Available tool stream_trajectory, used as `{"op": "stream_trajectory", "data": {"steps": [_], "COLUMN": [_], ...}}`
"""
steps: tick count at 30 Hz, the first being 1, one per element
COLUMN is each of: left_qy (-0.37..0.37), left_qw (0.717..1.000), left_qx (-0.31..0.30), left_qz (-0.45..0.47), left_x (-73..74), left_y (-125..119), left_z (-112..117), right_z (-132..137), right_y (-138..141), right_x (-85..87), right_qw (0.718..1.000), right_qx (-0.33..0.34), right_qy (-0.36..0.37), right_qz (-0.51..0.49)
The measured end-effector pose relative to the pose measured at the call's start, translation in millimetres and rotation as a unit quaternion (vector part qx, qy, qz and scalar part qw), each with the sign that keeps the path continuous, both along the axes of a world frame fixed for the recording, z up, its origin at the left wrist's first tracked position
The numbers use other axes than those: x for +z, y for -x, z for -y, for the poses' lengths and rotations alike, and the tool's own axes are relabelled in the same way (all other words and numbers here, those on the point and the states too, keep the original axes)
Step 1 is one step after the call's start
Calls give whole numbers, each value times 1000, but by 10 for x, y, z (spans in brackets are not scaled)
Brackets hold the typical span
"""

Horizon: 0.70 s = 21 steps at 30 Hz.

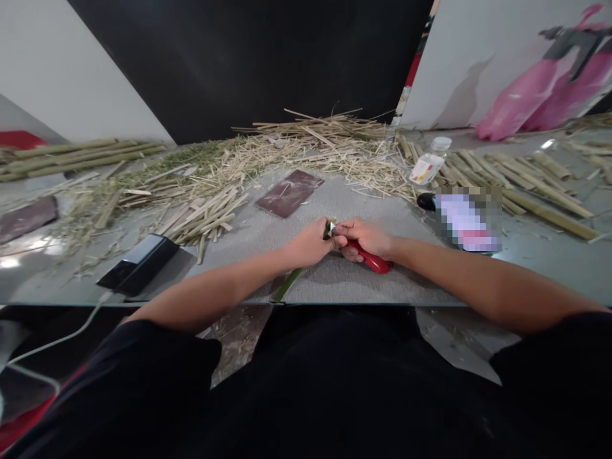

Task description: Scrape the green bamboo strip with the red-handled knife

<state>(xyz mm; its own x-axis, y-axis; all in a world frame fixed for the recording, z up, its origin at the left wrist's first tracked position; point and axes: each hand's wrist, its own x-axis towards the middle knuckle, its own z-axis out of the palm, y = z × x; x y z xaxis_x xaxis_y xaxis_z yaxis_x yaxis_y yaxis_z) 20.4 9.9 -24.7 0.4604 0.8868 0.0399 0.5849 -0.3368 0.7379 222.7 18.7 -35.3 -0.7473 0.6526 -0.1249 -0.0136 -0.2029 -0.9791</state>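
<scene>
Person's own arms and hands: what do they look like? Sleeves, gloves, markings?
Left sleeve and right sleeve: dark, near-black, short, loose. Left forearm and right forearm bare, no watch or cable visible. Left hand and right hand ungloved. Rings: can't tell.

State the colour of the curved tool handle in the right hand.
The smooth, curved tool handle in the right hand is red; the head view shows it.

Pink spray bottles (521, 99), small capped bottle (429, 164), black box (138, 264), white cable (82, 329)
</scene>
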Motion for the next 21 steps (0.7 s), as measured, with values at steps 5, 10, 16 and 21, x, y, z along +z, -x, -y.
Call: {"op": "stream_trajectory", "data": {"steps": [5,10,16,21], "left_qy": [-9,-21,-21,-21], "left_qw": [1000,1000,999,999], "left_qx": [-11,1,-6,-6], "left_qz": [-21,-23,-40,-47], "left_x": [15,-16,34,41], "left_y": [11,12,11,4], "left_z": [39,15,56,89], "right_z": [-46,14,-42,-54], "right_y": [-51,19,-44,-51], "right_x": [64,24,32,33], "right_qw": [997,1000,998,996], "right_qx": [77,-4,64,82], "right_qy": [20,17,23,29], "right_qz": [23,-10,8,11]}}
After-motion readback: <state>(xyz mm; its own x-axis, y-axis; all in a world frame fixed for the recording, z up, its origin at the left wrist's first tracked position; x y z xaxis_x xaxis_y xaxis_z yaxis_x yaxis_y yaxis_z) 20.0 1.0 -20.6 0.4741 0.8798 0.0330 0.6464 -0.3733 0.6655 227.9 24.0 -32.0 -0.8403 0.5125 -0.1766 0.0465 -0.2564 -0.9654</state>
